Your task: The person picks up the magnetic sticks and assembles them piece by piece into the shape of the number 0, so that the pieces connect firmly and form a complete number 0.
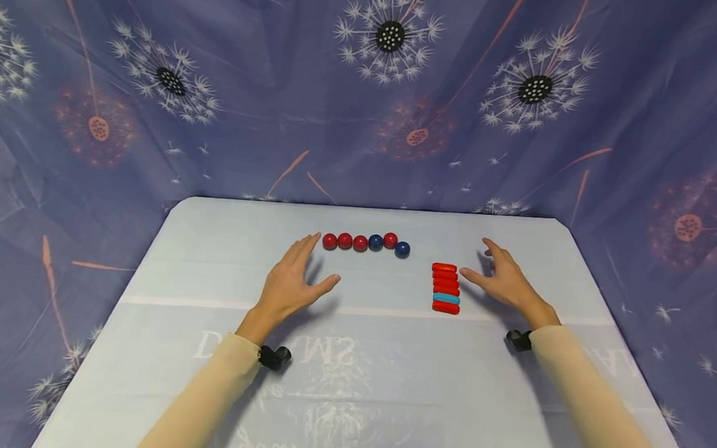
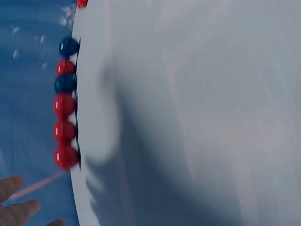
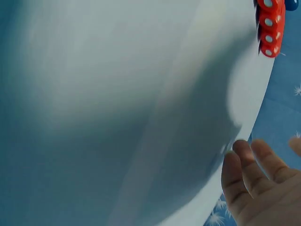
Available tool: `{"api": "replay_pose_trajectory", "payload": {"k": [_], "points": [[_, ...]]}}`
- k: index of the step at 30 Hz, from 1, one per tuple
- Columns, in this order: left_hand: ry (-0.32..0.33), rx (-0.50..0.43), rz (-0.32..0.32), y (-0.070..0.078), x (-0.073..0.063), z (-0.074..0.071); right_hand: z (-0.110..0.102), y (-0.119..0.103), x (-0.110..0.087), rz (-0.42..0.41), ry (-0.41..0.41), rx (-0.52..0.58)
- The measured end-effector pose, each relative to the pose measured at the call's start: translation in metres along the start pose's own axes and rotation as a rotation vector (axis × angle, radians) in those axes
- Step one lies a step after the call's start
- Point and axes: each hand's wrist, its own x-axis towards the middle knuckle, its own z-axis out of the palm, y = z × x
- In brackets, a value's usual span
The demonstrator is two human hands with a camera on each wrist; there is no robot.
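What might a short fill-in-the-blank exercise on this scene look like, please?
1. Among the balls, exactly ____ are dark blue.
2. The only one of the rods that is not red is light ____.
3. The ball nearest the left hand is coloured ____.
4. The right hand is nearer to the ____ than to the balls.

Missing words: two; blue; red; rods.

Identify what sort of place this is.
Probably a makeshift indoor booth for tabletop handling, though the wider room is out of sight. Dandelion-print cloth rises behind and beside a white-topped table, which holds only a row of balls and a row of short rods.
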Motion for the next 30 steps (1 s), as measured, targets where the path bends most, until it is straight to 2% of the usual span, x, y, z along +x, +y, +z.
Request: {"api": "replay_pose_trajectory", "payload": {"k": [4,9,15,24,30], "points": [[-0.03,-0.031,0.021,0.016,0.005,0.017,0.008,-0.003,0.003,-0.013,-0.016,0.027],[-0.098,-0.048,0.019,0.036,0.012,0.036,0.014,-0.006,0.008,-0.04,-0.006,0.071],[-0.154,-0.057,0.045,0.053,0.02,0.054,0.019,-0.012,0.013,-0.062,-0.022,0.107],[-0.216,-0.071,0.085,0.069,0.028,0.075,0.023,-0.019,0.018,-0.087,-0.044,0.09],[-0.25,-0.075,0.092,0.076,0.034,0.083,0.025,-0.017,0.024,-0.09,-0.051,0.067]]}}
